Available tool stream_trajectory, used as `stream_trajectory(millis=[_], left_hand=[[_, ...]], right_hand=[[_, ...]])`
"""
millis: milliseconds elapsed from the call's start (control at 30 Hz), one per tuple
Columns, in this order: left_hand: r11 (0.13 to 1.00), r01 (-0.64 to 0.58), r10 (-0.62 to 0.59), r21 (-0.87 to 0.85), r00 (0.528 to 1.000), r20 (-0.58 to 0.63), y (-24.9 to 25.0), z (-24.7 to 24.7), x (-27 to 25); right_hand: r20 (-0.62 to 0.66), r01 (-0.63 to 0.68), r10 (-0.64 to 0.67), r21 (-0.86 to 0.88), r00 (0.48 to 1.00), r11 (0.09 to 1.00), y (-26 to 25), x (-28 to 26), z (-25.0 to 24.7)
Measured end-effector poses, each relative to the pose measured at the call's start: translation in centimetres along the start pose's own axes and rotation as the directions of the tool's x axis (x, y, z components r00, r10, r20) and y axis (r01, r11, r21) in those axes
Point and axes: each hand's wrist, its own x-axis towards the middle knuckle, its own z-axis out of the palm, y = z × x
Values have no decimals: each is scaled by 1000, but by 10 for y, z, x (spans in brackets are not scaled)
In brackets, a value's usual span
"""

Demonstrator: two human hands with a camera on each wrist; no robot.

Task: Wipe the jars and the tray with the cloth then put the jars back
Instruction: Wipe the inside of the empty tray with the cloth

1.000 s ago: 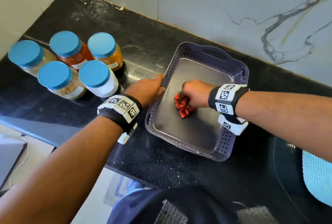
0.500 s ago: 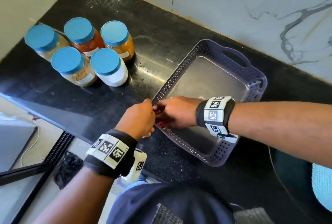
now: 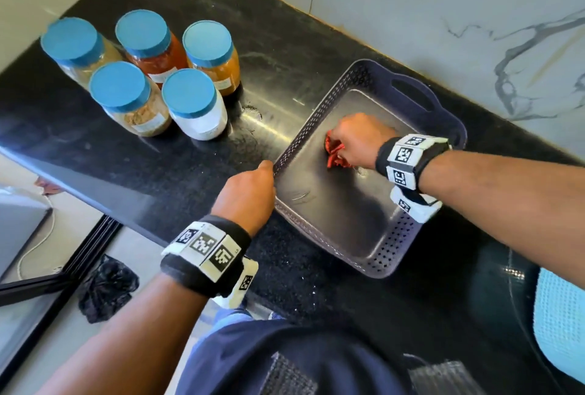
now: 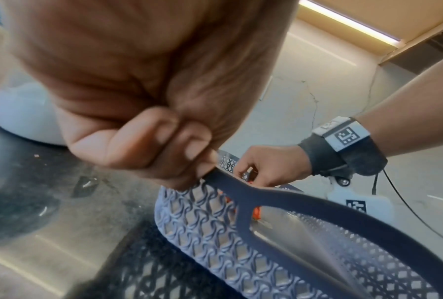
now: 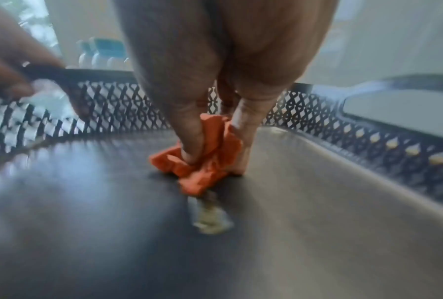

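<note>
The black table [image 3: 196, 173] carried a grey tray [image 3: 443, 128] and, well apart to its left, five blue-lidded jars [image 3: 152, 75]. The left hand [image 3: 245, 193] pinched the tray's rim. The right hand [image 3: 357, 138] pinched an orange cloth [image 5: 204, 157] against the tray floor.

No text can be read: the paper labels on the jars [image 3: 148, 78] are blurred, and the wristbands [image 3: 205, 246] carry only black-and-white square code markers.
</note>
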Motion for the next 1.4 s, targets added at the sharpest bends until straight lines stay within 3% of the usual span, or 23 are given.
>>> stream_trajectory(millis=[100, 167, 233, 267, 367, 433, 500, 633, 800, 867, 1000, 1067, 1133, 1233, 1400], left_hand=[[1000, 24, -24, -9, 999, -30, 3, 2, 0], [999, 43, -43, -18, 999, -33, 2, 2, 0], [1000, 22, -22, 9, 1000, -22, 0, -1, -1], [999, 4, -3, 37, 1000, -6, -1, -2, 0], [995, -37, 36, 89, 999, 6, -5, -4, 6], [992, -40, 38, 116, 999, 19, -5, -4, 10], [992, -39, 36, 119, 999, 21, -3, -6, 14], [999, -17, 17, 46, 1000, 3, -2, -12, 17], [987, -85, 77, 135, 995, 61, 1, -13, 26], [986, -86, 78, 142, 995, 63, 2, -14, 30], [983, -104, 91, 148, 991, 97, 0, -17, 28], [971, -136, 113, 197, 986, 124, 1, -22, 28], [967, -142, 113, 209, 983, 146, 6, -26, 27], [985, -95, 73, 147, 987, 144, 13, -23, 24], [999, 18, -20, 45, 999, 40, 17, -13, 23]], right_hand=[[-7, 163, -163, 55, 987, 985, -58, -1, 12], [66, 309, -319, 132, 945, 942, -81, -21, 26], [159, 455, -458, 59, 874, 889, -71, -36, 30], [202, 477, -467, 0, 861, 879, -56, -37, 29], [122, 209, -207, 3, 971, 978, -5, -19, 18], [18, 53, -55, 91, 998, 994, 4, -6, 12], [4, 88, -90, 133, 996, 987, -23, -2, 12], [106, 284, -310, 204, 945, 937, -80, -12, 26], [59, 348, -351, 57, 935, 936, -76, -7, 11], [112, 413, -411, 5, 905, 911, -79, -14, 14], [193, 329, -317, -31, 928, 944, -54, -27, 15], [154, 244, -229, -83, 961, 966, -25, -25, 13], [75, 76, -72, -48, 995, 996, 2, -22, 12], [2, -34, 34, 33, 999, 999, -6, -12, 12], [-21, 274, -274, 120, 962, 954, -74, -5, 24]])
